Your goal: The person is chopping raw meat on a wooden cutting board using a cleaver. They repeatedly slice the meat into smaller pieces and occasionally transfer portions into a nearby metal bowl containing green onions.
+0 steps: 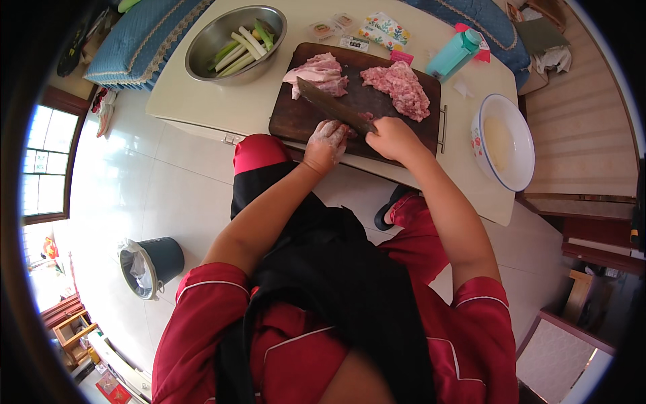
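Observation:
My right hand (393,139) grips the handle of a cleaver (333,106), whose dark blade slants up and left over a dark wooden cutting board (308,118). My left hand (327,141), dusted or smeared with something white, presses at the board's near edge beside the blade, its fingers on a small piece of meat (352,132) that is mostly hidden. Larger cuts of raw pale pink meat (318,73) lie at the board's upper left, by the blade's tip. A mound of minced meat (398,88) rests at the upper right of the board.
On the cream table (176,96) stand a steel bowl (194,55) of leek or scallion pieces, a teal bottle (454,53) and an enamel basin (522,151) with pale contents. Small packets (386,30) lie behind the board. A lined bin (164,260) is on the floor at left.

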Available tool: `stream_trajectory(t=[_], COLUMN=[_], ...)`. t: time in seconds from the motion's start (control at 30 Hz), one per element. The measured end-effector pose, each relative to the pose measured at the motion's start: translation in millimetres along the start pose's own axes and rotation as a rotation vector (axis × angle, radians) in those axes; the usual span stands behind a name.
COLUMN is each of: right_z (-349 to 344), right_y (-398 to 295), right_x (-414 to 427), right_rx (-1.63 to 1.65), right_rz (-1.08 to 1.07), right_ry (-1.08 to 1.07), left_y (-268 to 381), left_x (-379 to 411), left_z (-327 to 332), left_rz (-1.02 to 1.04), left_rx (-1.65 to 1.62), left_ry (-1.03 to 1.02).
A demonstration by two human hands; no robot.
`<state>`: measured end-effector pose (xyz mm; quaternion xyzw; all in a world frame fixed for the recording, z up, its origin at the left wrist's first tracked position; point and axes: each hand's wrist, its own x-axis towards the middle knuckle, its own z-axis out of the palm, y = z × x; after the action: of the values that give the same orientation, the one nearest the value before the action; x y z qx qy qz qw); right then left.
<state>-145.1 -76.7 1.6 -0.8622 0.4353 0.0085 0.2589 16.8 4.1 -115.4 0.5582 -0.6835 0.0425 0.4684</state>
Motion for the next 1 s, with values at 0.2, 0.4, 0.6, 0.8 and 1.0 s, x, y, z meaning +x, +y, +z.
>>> stream_trajectory(t=[0.2, 0.4, 0.6, 0.8, 1.0], right_z=[6, -19, -25, -17, -11], right_y=[-29, 2, 0, -4, -1], right_x=[13, -9, -36, -45, -51], right_rx=[-0.083, -0.059, 0.044, 0.112, 0.178], right_rz=[-0.014, 0.010, 0.051, 0.108, 0.128], right_ry=[0.059, 0.103, 0.063, 0.010, 0.080], left_y=[-2, 2, 5, 5, 10], left_x=[-2, -2, -2, 0, 5], left_z=[0, -4, -12, -11, -10], left_rz=[0.028, -0.073, -0.007, 0.032, -0.013], left_rx=[0.046, 0.003, 0.018, 0.045, 0.077], left_ry=[0.032, 0.003, -0.019, -0.021, -0.047])
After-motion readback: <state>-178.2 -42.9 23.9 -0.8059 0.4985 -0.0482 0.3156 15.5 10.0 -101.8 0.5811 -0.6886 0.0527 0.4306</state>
